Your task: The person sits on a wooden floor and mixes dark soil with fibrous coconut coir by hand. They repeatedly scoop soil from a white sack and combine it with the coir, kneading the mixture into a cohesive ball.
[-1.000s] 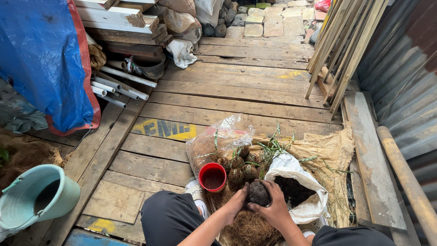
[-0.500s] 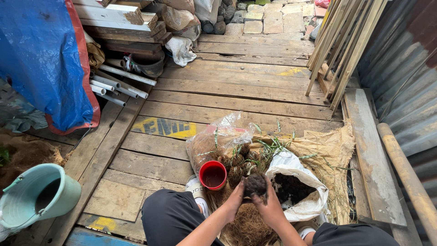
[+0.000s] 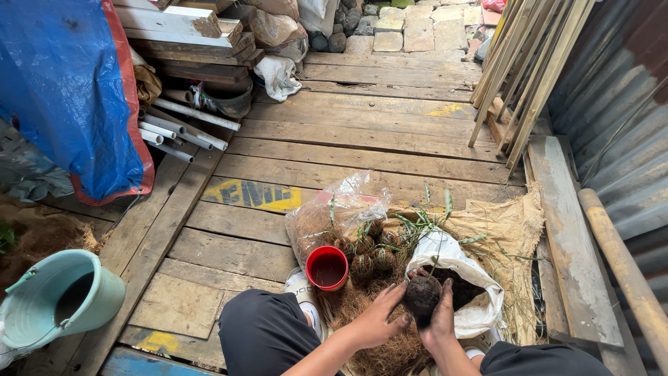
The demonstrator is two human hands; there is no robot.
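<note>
Both my left hand (image 3: 379, 319) and right hand (image 3: 443, 317) are cupped tight around a dark soil ball (image 3: 422, 296), which I judge could crumble over the coconut fibre (image 3: 379, 348) if I squeeze unevenly.

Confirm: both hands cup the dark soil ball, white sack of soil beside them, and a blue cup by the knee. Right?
Not quite: the cup is red, not blue, as the head view shows. Both hands, left and right, do cup the soil ball beside the white sack.
</note>
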